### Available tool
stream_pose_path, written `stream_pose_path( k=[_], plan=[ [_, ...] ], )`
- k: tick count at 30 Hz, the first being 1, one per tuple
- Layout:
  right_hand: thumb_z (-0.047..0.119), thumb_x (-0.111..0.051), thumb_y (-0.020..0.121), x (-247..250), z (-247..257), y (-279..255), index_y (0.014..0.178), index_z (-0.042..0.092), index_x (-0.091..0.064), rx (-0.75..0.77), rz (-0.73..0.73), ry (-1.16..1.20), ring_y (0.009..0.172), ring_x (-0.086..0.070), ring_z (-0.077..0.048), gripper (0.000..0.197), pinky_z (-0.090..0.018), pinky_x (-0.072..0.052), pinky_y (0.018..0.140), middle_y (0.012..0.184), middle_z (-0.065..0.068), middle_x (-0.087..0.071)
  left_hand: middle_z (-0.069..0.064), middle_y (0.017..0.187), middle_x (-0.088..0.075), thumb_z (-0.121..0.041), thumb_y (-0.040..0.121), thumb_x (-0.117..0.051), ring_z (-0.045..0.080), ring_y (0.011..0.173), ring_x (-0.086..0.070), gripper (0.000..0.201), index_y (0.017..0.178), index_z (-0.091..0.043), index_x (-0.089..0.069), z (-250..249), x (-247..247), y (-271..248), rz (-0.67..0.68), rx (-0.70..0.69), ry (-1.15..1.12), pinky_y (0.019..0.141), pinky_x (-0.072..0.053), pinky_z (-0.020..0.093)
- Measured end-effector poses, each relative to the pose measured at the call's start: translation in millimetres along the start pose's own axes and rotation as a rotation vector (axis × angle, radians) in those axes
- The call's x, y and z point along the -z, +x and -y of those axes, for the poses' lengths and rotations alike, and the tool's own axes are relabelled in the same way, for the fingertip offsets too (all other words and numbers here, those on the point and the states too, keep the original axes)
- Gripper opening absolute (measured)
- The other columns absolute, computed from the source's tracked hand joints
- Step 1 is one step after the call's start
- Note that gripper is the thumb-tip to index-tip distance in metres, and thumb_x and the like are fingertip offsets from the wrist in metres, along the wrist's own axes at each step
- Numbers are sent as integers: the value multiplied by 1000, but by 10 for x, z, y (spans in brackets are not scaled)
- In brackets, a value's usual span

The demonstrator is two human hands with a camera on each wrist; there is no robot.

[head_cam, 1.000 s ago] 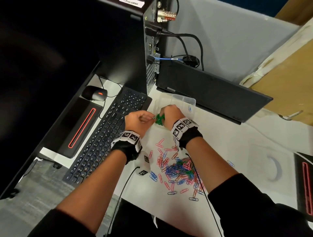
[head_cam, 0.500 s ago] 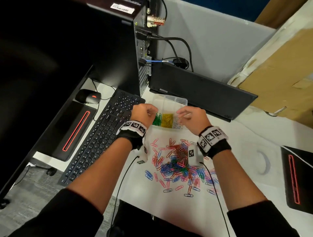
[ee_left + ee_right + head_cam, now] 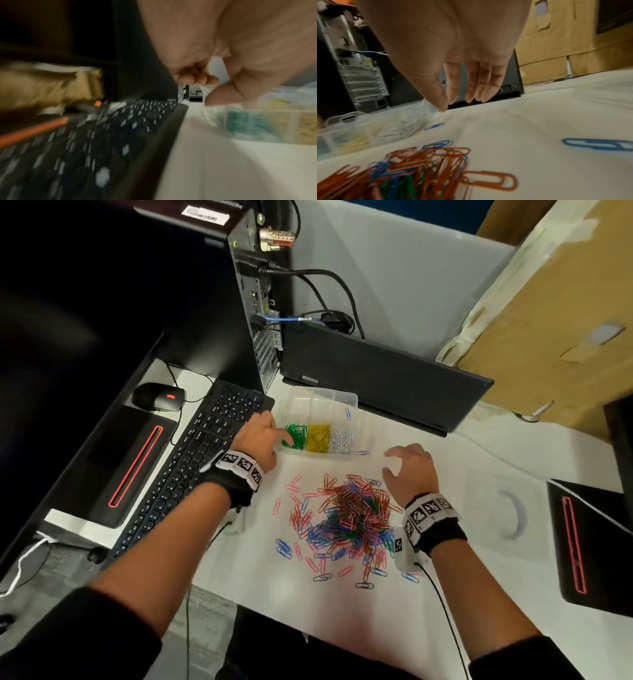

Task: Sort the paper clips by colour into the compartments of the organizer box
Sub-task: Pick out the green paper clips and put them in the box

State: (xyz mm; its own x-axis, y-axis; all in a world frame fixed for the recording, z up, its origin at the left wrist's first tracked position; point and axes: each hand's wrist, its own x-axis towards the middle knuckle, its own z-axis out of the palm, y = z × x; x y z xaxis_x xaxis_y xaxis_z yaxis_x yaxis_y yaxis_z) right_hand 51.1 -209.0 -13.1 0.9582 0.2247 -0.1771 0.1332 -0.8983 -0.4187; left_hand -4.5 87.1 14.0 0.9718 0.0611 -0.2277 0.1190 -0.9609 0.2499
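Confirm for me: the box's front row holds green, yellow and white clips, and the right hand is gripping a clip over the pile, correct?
Not quite. The right hand is open and holds nothing, as the right wrist view shows. The organizer box does hold green, yellow and white clips.

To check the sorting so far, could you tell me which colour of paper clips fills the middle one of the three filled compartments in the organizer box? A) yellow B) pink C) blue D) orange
A: in the head view the organizer box holds yellow clips between the green clips and the white clips.
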Motion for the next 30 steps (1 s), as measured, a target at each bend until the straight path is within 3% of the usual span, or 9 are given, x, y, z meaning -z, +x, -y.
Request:
stream_pose_path(
  k=[2, 6, 11, 15, 21, 26, 30],
  plan=[
    [20, -66, 86, 10, -54, 38, 124, 19, -61, -80, -46, -34, 117, -46, -30, 38, -40, -44, 99, 128, -10, -49, -2, 100, -39, -9, 80, -66, 19, 101, -41, 43, 112, -37, -66, -20, 89, 69, 94, -30, 168, 94, -44, 36],
    [25, -63, 89, 33, -219, 144, 137, 19, -47, -216, 68, -73, 124, -41, -32, 51, -44, -45, 99, 138, -12, -37, 1, 109, -40, -11, 79, -71, 21, 106, -40, 43, 113, -37, -65, -31, 155, 185, 203, -69, 293, 97, -42, 35],
    [29, -61, 91, 43, -322, 255, 140, 19, -44, -236, 84, -86, 127, -39, -32, 52, -45, -43, 102, 142, -11, -35, -4, 96, -34, -2, 79, -60, 16, 94, -35, 45, 111, -33, -67, 50, 156, 270, 87, -86, 204, 88, -43, 33],
    [35, -59, 92, 11, -310, 369, 141, 20, -43, -223, 82, -142, 131, -37, -31, 54, -46, -41, 104, 147, -8, -32, -2, 96, -37, -13, 86, -51, 20, 100, -40, 43, 119, -36, -66, 79, 177, 337, 55, -86, 194, 92, -41, 35],
    [40, -59, 92, -15, -308, 493, 144, 20, -40, -208, 63, -173, 134, -34, -31, 59, -48, -41, 105, 152, -8, -29, 4, 115, -41, -16, 91, -53, 23, 111, -40, 54, 136, -45, -47, 98, 199, 486, 204, -90, 369, 96, -39, 35],
    [52, -56, 91, -60, -320, 503, 148, 20, -33, -205, 82, -211, 139, -30, -30, 69, -47, -40, 108, 155, -9, -25, 9, 122, -42, -15, 85, -62, 25, 114, -43, 80, 148, -44, -22, 168, 128, 488, 309, -92, 412, 96, -44, 37],
    [58, -52, 91, -103, -296, 494, 150, 20, -30, -199, 65, -238, 139, -31, -31, 74, -47, -40, 109, 154, -11, -26, 8, 123, -43, -12, 81, -67, 25, 114, -43, 86, 148, -44, -22, 193, 72, 465, 295, -95, 395, 95, -44, 37]
  ],
)
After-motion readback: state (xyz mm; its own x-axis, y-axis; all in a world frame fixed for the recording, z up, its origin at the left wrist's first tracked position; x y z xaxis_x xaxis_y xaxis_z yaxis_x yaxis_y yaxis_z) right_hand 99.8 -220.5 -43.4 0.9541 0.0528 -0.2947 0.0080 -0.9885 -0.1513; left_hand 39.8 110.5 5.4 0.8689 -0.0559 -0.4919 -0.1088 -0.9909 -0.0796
